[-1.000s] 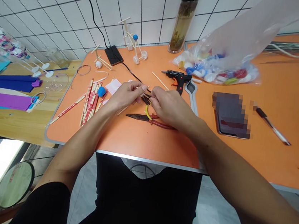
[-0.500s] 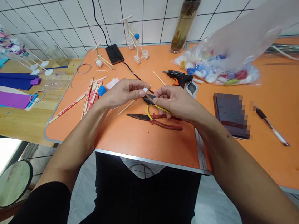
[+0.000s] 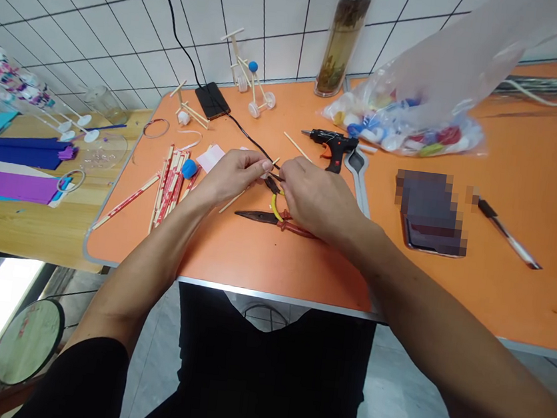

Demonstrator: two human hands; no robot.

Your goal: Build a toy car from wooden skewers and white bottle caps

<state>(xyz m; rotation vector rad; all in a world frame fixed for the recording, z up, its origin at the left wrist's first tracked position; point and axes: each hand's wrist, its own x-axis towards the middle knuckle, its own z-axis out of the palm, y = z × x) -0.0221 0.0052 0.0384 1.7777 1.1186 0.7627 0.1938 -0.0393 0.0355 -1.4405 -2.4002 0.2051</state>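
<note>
My left hand [image 3: 239, 176] is closed, thumb and forefinger pinching a small white piece [image 3: 264, 175], mostly hidden. A pale stick tip shows above these fingertips. My right hand [image 3: 313, 193] is wrapped round a slim dark-tipped tool [image 3: 277, 176], which points at the left fingertips; its kind is hidden by the palm. Just below lie yellow-handled pliers [image 3: 275, 203] with black jaws, partly under my right hand. Red-handled long-nose pliers [image 3: 260, 217] rest nearer the table edge. A thin wooden stick [image 3: 233, 200] lies below my left hand.
A black glue gun [image 3: 334, 147] is beyond my right hand, near a bag of bottle caps [image 3: 413, 130] and a tea bottle [image 3: 344, 49]. Red-patterned sticks [image 3: 171, 183] and a blue ball [image 3: 189, 169] lie left. Stick models [image 3: 252, 85] stand behind; a phone [image 3: 431, 213] lies right.
My right hand has turned over, its back now upward, and covers more of both pliers. The white piece has sunk lower between my left fingers and shows less.
</note>
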